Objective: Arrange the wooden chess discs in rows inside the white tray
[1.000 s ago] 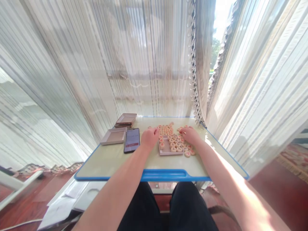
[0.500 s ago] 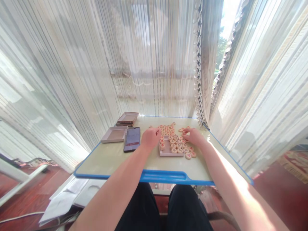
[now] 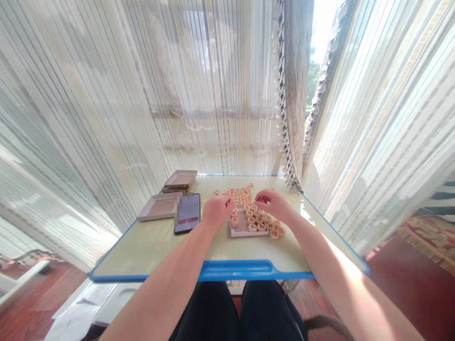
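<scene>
A shallow open box (image 3: pixel 249 234) stands on the small table, holding round Chinese chess pieces (image 3: pixel 251 220) in rows on its right and a short column at its left edge. My left hand (image 3: pixel 216 209) is beside the box's far left corner, fingers curled together; what they hold, if anything, is hidden. Over the far right corner is my right hand (image 3: pixel 273 202), its fingertips drawn together, contents not clear. Loose pieces (image 3: pixel 274 234) lie along the box's right side. Beyond the box spreads a patch of many more pieces (image 3: pixel 241 194).
Left of my left hand lies a phone (image 3: pixel 188 213), against a shallow box lid (image 3: pixel 156 208). Further back are stacked trays (image 3: pixel 180 179). The table has a blue rim with a molded groove (image 3: pixel 236 269) at the front. Striped sheer curtains (image 3: pixel 213 94) hang behind.
My right hand has moved from the loose pieces on the right to over the box's far right corner. My left hand stays by the left corner. The camera view has shifted slightly.
</scene>
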`<state>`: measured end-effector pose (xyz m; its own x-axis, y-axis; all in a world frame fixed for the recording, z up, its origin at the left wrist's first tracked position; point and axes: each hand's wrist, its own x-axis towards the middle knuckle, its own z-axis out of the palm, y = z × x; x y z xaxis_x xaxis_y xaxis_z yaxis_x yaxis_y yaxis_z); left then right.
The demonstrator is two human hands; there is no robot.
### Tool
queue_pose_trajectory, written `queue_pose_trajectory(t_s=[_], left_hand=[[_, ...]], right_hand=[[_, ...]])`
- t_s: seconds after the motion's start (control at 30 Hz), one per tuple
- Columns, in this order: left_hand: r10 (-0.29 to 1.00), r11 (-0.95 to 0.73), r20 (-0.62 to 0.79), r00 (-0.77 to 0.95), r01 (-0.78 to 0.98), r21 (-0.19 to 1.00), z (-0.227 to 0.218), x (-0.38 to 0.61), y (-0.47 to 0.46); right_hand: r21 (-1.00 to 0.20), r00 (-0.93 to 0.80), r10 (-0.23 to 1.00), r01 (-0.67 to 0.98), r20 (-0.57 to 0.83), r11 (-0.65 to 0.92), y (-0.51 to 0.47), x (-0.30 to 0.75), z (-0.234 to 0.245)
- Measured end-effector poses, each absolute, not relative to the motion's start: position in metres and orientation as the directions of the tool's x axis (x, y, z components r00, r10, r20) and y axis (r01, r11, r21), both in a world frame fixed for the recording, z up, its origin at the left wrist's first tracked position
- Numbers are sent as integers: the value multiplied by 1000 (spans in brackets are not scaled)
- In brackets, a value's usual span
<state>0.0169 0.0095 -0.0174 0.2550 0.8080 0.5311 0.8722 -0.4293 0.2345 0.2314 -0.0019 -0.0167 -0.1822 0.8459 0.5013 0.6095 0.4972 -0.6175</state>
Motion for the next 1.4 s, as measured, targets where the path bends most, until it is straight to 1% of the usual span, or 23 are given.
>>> queue_pose_trajectory(t_s=[0.1,0.17,0.27,0.3,0.37,0.43,0.47,0.6,0.67,0.77,0.83,0.9,0.97,1.03,1.1,1.2,1.27,1.33,1.4], left_hand=[[804,-436,538,253,866,246,-18,17,10],[804,-435,541,246,864,254,-18,17,10],[797,-455,549,253,849,269,-17,16,8],[786,-476,560,262,834,279,-16,16,7],[756,-533,594,276,786,313,-14,17,2],[745,-581,607,278,718,385,-10,20,-4],[759,-590,588,280,677,440,-7,22,-8],[853,-522,421,308,493,696,0,27,-16],[880,-468,366,304,411,783,1,28,-16],[903,-411,325,280,344,845,2,27,-13],[913,-394,321,251,347,851,2,26,-11],[919,-388,324,223,371,844,2,25,-9],[921,-385,322,218,395,834,2,25,-7],[922,-381,308,233,420,824,2,26,-7],[927,-367,280,252,438,821,2,27,-8],[925,-361,252,284,450,817,2,28,-9],[910,-404,287,301,476,781,1,26,-9],[885,-466,375,277,556,688,0,23,-7],[850,-487,477,223,677,551,-1,20,-5]], right_hand=[[-742,-266,877,468,401,481,-10,222,-15],[-819,-293,889,364,352,443,-17,215,-13],[-892,-317,904,255,287,373,-25,205,-10],[-909,-308,910,222,277,352,-27,202,-10],[-935,-231,929,140,288,325,-26,199,-12],[-946,-130,943,67,306,316,-23,197,-13],[-948,-90,946,39,311,315,-22,196,-14],[-953,-37,953,-32,301,300,-18,197,-14],[-956,-43,956,-53,291,289,-18,197,-14],[-951,-74,948,-10,310,310,-19,196,-15],[-907,-103,910,94,402,412,-20,196,-16],[-794,-139,832,250,538,555,-21,197,-18],[-639,-189,746,410,639,651,-22,198,-19],[-509,-240,690,521,682,685,-23,199,-19],[-438,-277,665,571,694,694,-24,200,-17],[-422,-291,678,601,675,678,-26,201,-15],[-439,-284,707,619,648,651,-28,202,-14],[-461,-295,740,627,605,628,-30,202,-13],[-472,-360,763,622,537,625,-33,201,-13]])
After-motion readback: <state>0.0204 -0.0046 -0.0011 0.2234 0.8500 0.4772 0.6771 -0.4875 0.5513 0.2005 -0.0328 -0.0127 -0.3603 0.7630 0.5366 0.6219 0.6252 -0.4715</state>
